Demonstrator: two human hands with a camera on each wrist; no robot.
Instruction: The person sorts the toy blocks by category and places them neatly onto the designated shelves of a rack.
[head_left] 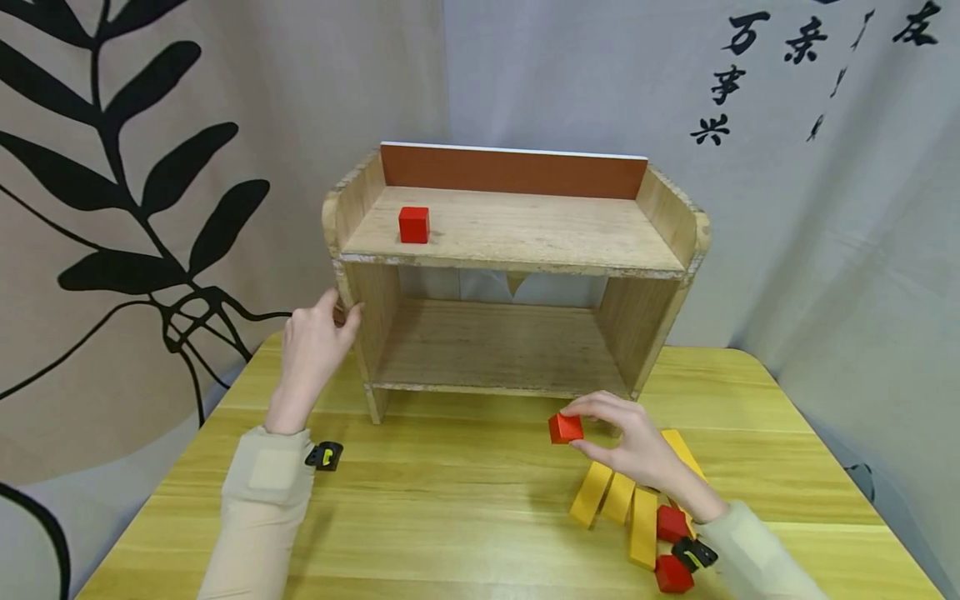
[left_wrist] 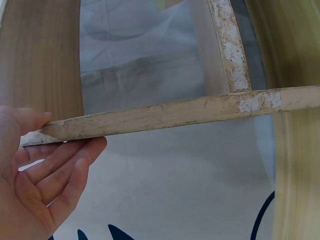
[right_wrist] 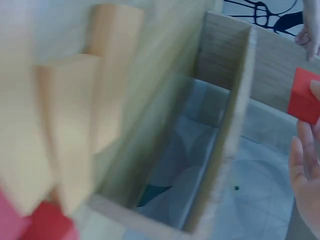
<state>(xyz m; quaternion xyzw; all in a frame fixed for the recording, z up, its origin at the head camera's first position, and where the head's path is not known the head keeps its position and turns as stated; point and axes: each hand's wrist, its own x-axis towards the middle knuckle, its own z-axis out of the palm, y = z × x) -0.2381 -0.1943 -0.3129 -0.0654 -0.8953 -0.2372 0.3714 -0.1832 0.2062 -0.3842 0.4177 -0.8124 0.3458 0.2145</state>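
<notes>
A two-tier wooden shelf [head_left: 517, 333] stands on the table. My left hand [head_left: 318, 342] is at its left side panel, and in the left wrist view the thumb and fingers of that hand [left_wrist: 55, 170] pinch the panel's edge [left_wrist: 165, 114]. Between thumb and fingertips my right hand [head_left: 626, 437] holds a red cube [head_left: 566, 428], in front of the shelf's lower right corner and above the table. Another red cube [head_left: 414, 225] sits on the upper board, toward the left.
Beneath my right forearm lie several yellow blocks [head_left: 643, 527] and red blocks [head_left: 674, 574], partly hidden by the arm. The wooden table [head_left: 420, 517] extends to both sides of the shelf. A printed curtain [head_left: 555, 75] hangs behind.
</notes>
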